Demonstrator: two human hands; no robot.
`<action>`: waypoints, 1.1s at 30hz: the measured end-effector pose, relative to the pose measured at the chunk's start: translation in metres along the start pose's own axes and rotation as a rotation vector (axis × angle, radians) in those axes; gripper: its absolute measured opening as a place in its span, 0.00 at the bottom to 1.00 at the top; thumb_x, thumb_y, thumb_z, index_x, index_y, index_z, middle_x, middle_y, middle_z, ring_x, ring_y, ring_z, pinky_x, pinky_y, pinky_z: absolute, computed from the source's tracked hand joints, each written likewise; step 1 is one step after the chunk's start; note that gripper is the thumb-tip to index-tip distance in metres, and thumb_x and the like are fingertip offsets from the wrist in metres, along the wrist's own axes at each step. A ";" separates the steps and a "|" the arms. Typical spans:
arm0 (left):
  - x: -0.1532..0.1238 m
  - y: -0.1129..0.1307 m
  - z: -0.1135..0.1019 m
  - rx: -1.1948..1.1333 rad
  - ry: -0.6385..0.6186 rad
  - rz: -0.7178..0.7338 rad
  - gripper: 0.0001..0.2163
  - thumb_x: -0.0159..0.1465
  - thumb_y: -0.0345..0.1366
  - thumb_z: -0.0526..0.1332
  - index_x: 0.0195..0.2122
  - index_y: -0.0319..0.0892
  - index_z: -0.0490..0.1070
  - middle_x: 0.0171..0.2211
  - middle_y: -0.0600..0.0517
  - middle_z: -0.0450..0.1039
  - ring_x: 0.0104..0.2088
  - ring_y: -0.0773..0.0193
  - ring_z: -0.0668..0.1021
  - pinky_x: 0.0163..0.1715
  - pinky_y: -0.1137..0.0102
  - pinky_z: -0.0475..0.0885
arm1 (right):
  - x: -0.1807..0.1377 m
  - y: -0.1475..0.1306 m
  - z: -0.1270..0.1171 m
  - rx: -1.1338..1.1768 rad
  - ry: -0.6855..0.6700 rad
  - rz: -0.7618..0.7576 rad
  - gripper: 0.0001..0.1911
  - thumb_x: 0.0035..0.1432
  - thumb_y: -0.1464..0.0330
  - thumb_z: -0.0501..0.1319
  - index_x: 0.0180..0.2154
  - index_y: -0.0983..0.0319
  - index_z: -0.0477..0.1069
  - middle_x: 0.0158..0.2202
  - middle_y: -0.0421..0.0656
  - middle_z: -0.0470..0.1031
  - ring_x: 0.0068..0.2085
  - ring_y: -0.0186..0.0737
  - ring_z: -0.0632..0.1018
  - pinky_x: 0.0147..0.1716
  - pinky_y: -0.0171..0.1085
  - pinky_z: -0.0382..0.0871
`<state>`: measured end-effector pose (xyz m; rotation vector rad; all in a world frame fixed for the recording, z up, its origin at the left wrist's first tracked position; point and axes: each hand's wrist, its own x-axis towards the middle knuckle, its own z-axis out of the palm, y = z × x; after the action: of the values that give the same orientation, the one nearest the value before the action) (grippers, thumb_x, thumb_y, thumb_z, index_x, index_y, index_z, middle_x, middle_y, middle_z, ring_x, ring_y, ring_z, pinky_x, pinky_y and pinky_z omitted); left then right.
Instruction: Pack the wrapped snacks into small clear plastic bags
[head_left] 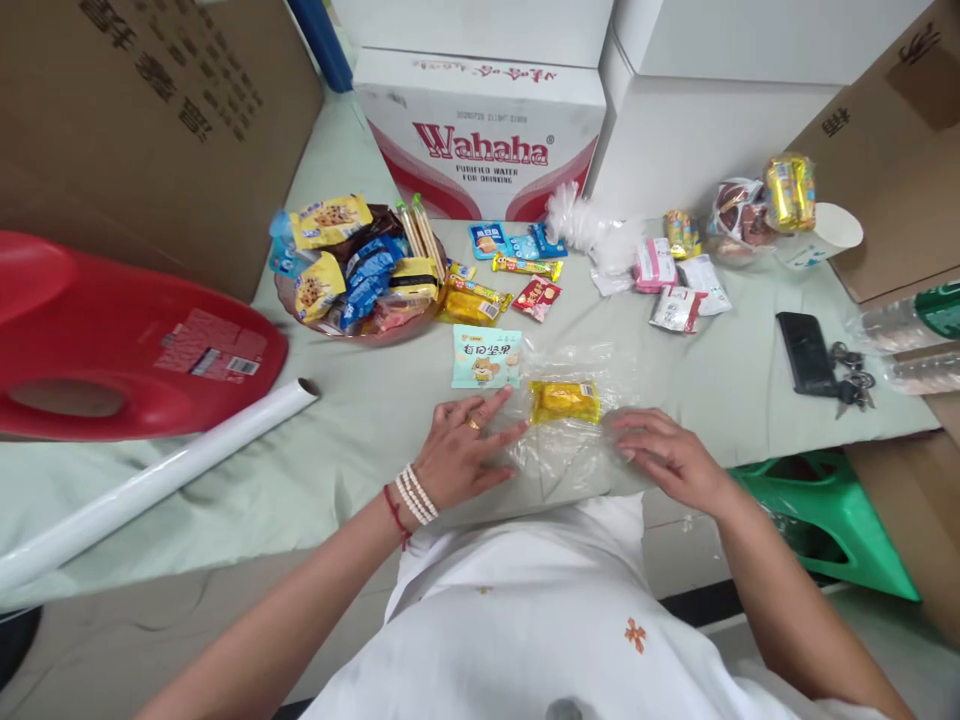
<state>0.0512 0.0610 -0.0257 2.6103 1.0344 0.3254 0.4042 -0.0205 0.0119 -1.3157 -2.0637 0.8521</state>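
Observation:
A clear plastic bag [570, 440] lies flat on the pale green cloth near the table's front edge. A yellow snack packet [565, 401] sits at the bag's far end; whether it is inside or on top I cannot tell. My left hand [465, 450] lies flat with fingers stretched out on the bag's left side, fingertips close to the yellow packet. My right hand [664, 455] rests with fingers spread on the bag's right edge. A light blue snack packet [486, 356] lies just beyond my left hand.
A bowl [360, 330] heaped with snacks stands at back left, with loose packets [525, 270] beside it. A Wahaha box [480, 130] is behind. A white roll [150, 480] and red stool [112, 340] lie left. A phone [806, 352], keys and bottles [907, 320] are at right.

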 end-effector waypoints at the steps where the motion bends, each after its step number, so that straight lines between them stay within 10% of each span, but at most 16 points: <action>1: 0.003 -0.001 0.001 -0.032 0.029 -0.011 0.16 0.63 0.50 0.67 0.51 0.57 0.80 0.68 0.48 0.67 0.58 0.42 0.72 0.51 0.48 0.64 | 0.011 -0.002 -0.007 0.030 -0.013 0.030 0.11 0.71 0.63 0.57 0.47 0.53 0.78 0.54 0.48 0.79 0.56 0.48 0.78 0.56 0.52 0.73; 5: 0.017 -0.005 0.008 -0.193 0.188 -0.170 0.17 0.71 0.45 0.57 0.29 0.48 0.80 0.46 0.50 0.84 0.48 0.51 0.75 0.48 0.53 0.66 | 0.049 0.007 -0.023 0.190 -0.040 0.286 0.17 0.70 0.54 0.56 0.41 0.58 0.76 0.40 0.46 0.81 0.39 0.43 0.82 0.42 0.42 0.77; 10: 0.036 -0.007 0.022 -0.202 0.384 -0.451 0.15 0.69 0.43 0.58 0.29 0.46 0.78 0.35 0.47 0.80 0.41 0.52 0.74 0.46 0.53 0.69 | 0.082 0.033 -0.030 -0.114 -0.103 0.550 0.22 0.67 0.52 0.54 0.30 0.60 0.72 0.23 0.40 0.74 0.26 0.38 0.72 0.27 0.35 0.65; 15: 0.047 -0.009 0.030 -0.091 0.513 -0.578 0.10 0.62 0.37 0.64 0.44 0.43 0.76 0.43 0.42 0.73 0.46 0.46 0.73 0.49 0.50 0.71 | 0.128 0.030 -0.029 -0.570 0.084 0.333 0.18 0.67 0.58 0.57 0.51 0.61 0.77 0.46 0.51 0.79 0.46 0.51 0.76 0.45 0.43 0.69; 18: 0.048 -0.011 0.032 -0.124 0.552 -0.577 0.19 0.61 0.33 0.62 0.54 0.40 0.70 0.48 0.40 0.71 0.51 0.45 0.74 0.51 0.51 0.72 | 0.164 0.030 -0.014 -0.500 0.014 0.239 0.36 0.61 0.60 0.66 0.67 0.64 0.64 0.57 0.53 0.75 0.60 0.57 0.69 0.58 0.47 0.65; 20: 0.047 -0.011 0.031 -0.188 0.571 -0.553 0.22 0.63 0.33 0.60 0.59 0.39 0.65 0.48 0.40 0.71 0.50 0.48 0.75 0.50 0.54 0.73 | 0.183 0.033 -0.005 -0.436 -0.063 0.286 0.41 0.57 0.63 0.70 0.68 0.65 0.62 0.52 0.51 0.79 0.59 0.56 0.70 0.56 0.46 0.66; 26: 0.044 0.002 0.028 -0.136 0.548 -0.482 0.37 0.63 0.52 0.65 0.68 0.42 0.56 0.59 0.36 0.68 0.58 0.42 0.71 0.57 0.50 0.69 | 0.194 0.023 -0.005 -0.309 -0.170 0.316 0.12 0.64 0.68 0.60 0.44 0.64 0.81 0.34 0.44 0.80 0.36 0.42 0.77 0.38 0.35 0.66; 33: 0.058 -0.001 0.031 -0.153 0.421 -0.551 0.40 0.63 0.44 0.66 0.73 0.42 0.51 0.58 0.37 0.71 0.56 0.44 0.74 0.50 0.54 0.72 | 0.130 -0.026 -0.003 -0.477 -0.358 -0.029 0.20 0.69 0.68 0.54 0.56 0.53 0.79 0.36 0.46 0.75 0.36 0.42 0.74 0.32 0.35 0.61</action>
<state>0.1018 0.0955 -0.0493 2.0510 1.7280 0.7927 0.3428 0.0914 0.0474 -1.4448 -2.6831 0.6365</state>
